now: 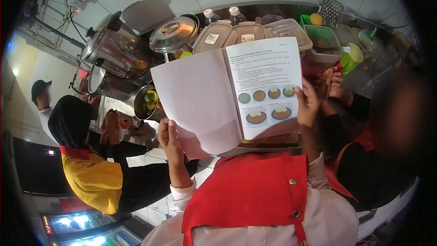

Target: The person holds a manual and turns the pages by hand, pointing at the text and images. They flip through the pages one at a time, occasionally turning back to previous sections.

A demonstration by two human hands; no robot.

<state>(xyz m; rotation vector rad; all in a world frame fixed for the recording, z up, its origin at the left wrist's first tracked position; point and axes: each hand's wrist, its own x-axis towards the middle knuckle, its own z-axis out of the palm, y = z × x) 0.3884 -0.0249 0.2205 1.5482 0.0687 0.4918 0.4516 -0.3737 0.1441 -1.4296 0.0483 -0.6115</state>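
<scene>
An open booklet [195, 105] is held up in front of me, spread wide. Its left page is blank; the right page carries printed text and small round pictures of plated food. My left hand [171, 143] grips the lower left edge, thumb on the page. At the right edge, my right hand [308, 105] pinches the printed page, thumb on top. The fingers behind the booklet are hidden. Beyond its top edge stand lidded plastic containers [286, 33], and close to its left side is a metal pot [148, 102] with green and yellow pieces, perhaps cut citrus.
Large steel pots [116, 41] and a lidded pan [173, 34] stand at the back left. Two capped bottles [236, 16], a grater [331, 9] and a green cup [350, 58] are along the wall. People stand close on both sides; one wears a yellow garment [93, 177].
</scene>
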